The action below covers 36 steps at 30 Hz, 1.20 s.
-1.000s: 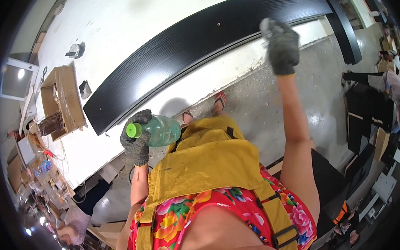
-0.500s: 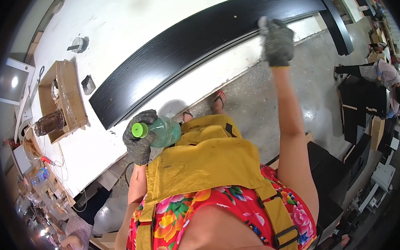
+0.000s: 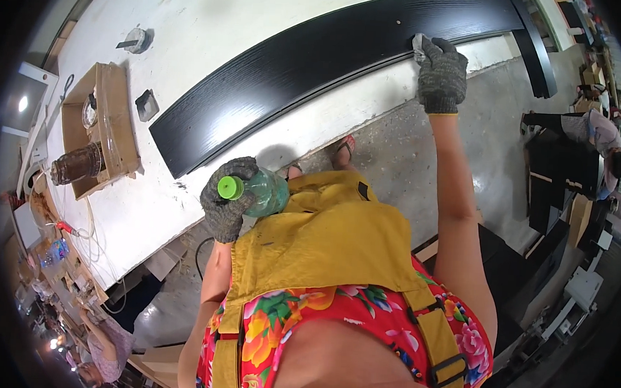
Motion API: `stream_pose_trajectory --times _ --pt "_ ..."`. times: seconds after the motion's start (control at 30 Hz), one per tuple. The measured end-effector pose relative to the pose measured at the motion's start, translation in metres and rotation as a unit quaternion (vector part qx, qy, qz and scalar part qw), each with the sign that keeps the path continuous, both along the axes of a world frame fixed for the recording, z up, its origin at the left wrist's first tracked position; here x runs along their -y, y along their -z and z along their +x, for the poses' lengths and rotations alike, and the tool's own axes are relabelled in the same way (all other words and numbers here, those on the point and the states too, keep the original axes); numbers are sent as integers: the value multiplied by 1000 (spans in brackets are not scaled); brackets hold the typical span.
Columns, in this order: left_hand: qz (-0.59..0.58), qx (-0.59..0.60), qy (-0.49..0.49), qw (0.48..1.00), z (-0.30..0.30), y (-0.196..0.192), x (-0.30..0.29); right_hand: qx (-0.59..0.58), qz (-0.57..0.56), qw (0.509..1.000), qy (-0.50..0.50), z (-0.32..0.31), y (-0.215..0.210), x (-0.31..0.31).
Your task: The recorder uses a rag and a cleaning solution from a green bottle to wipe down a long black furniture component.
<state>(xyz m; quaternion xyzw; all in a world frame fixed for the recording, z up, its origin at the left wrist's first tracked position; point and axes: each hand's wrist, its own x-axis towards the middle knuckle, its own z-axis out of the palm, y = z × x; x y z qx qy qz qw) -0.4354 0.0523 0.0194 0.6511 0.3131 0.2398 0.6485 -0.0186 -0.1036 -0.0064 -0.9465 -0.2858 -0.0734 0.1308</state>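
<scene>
The person in the yellow apron (image 3: 322, 247) has a knitted dark grey glove on each hand. The left hand (image 3: 227, 200) is curled around a see-through green bottle (image 3: 270, 194), close up under its bright green cap (image 3: 230, 188). The bottle is tipped, with its cap toward the left and its body just beside the apron. Any print on the bottle is hidden or too small for me to tell.

The right arm reaches far out, and the right hand (image 3: 443, 73) is closed on a pale wad (image 3: 421, 48). The wad is at the near edge of a long black board (image 3: 289, 63) — it looks like it touches it. The board lies on the white counter (image 3: 158, 218), shiny near its left end, with fine lines like wood and one small pale dot on top.

Left of the board sits an open brown box (image 3: 121, 121) with a dark brown jar (image 3: 77, 165) leaning in it. Between box and board lies a small dark block (image 3: 146, 105) — and farther back, a round pale thing (image 3: 137, 41) with a dark strip.
</scene>
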Motion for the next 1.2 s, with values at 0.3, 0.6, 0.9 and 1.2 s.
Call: stream_pose_trajectory --times 0.3,0.6,0.9,1.2 --pt "22 21 5 1000 -4 12 -2 109 86 944 -299 -119 18 -40" --pt "-4 3 23 1000 6 0 -2 150 120 947 -256 -63 55 -18" --pt "-15 55 40 998 6 10 1 140 -116 977 -115 -12 -8 -2" --pt "-32 -11 14 999 -45 -16 19 179 -39 938 -295 -37 21 -12"
